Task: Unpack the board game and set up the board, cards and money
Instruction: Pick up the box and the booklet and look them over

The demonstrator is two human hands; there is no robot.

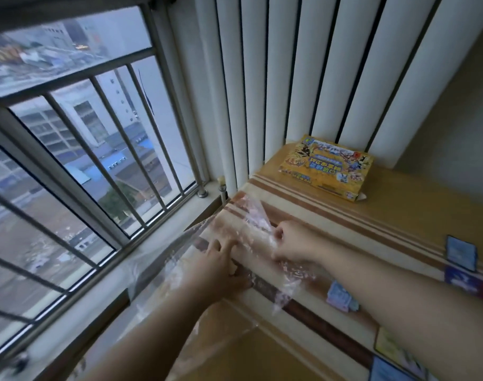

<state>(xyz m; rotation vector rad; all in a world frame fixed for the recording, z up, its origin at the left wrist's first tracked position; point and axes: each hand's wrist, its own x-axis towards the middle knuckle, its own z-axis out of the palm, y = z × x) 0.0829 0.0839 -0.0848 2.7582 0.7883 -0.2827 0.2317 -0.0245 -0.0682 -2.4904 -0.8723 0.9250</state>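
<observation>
Left hand: we saw the left hand (221,261) with its fingers curled down into the clear plastic wrap (245,213), pinching a fold of it.
Right hand: the right hand (288,243) was bunched in a fist around the same wrap, just beside the left but not touching it.
Plastic wrap: it lay crumpled over the striped mat (405,215) and spilled toward the window (70,138) ledge. The mat's stripes showed through it, and we could not tell whether anything was inside.
Game box: the yellow game box (328,169) lay flat at the mat's far corner against the radiator (289,78), well apart from both hands. A flap stuck out at its right end, and its contents were hidden from us.
Cards: loose cards (340,296) lay on the mat to the right, with a small pastel stack nearest the right forearm and blue ones farther out.
</observation>
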